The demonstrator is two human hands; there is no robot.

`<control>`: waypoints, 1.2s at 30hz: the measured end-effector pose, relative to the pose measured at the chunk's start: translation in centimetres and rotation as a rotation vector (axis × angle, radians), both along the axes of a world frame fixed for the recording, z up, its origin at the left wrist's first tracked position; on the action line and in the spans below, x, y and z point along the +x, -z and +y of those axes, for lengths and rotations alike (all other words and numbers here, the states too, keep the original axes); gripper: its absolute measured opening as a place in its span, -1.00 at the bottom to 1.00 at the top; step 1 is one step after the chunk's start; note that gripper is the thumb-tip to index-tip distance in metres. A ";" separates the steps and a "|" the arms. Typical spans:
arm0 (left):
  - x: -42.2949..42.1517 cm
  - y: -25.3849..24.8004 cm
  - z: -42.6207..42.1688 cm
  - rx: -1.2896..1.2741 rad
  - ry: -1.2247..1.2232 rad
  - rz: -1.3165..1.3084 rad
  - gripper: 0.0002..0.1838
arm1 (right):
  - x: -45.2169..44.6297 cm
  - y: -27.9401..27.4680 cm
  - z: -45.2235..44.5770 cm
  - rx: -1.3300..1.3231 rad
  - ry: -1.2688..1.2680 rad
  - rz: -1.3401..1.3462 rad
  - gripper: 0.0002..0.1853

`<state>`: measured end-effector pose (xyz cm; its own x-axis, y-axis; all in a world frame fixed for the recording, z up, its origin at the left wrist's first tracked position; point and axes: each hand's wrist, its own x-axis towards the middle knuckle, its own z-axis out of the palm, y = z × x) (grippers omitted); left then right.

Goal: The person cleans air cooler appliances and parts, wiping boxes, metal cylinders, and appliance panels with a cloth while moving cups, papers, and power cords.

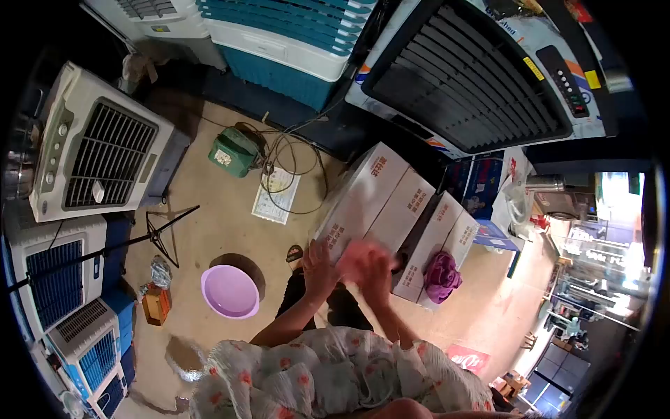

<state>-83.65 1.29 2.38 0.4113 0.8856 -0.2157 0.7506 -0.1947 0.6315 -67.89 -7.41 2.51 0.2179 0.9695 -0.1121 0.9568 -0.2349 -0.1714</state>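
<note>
A crumpled pink cloth point(354, 258), smeared by motion, lies over the near edge of a large white carton point(370, 192) with red printing. My right hand point(375, 276) is on this cloth, its fingers bent into it and partly blurred. To its left, my left hand point(319, 271) is open, fingers stretched out against the carton's near side, close to the cloth's left edge. A bunched purple cloth point(442, 278) rests on a second white carton point(436, 241), right of my right hand.
A lilac basin point(230, 292) sits on the floor at left, near a black tripod stand point(162, 236). A green box-shaped device point(234, 151) lies by coiled cable point(293, 164) and a paper sheet point(276, 195). Air coolers point(105, 150) line the left and back; a small wooden box point(156, 304) stands lower left.
</note>
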 end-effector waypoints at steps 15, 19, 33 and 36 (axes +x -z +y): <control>-1.2 2.9 1.3 -0.245 -0.358 -0.366 -0.20 | 12.5 0.0 15.3 0.349 0.241 1.536 -0.59; -1.3 3.8 1.7 -0.110 -0.231 -0.282 -0.48 | -0.6 -3.2 10.6 0.266 -0.093 0.160 -0.54; -0.8 2.1 -2.2 -0.177 -0.442 -0.354 -0.47 | -1.7 -3.1 12.8 0.219 -0.219 0.351 -0.44; -2.0 2.0 -0.6 -0.294 -0.259 -0.353 -0.71 | -3.7 -1.6 7.1 0.114 -0.304 0.274 -0.41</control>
<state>-85.61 0.66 0.40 0.2794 0.8907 -0.3585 0.4824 0.1926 0.8545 -71.58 -0.30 4.10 -0.1029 0.9946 -0.0148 0.8949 0.0861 -0.4380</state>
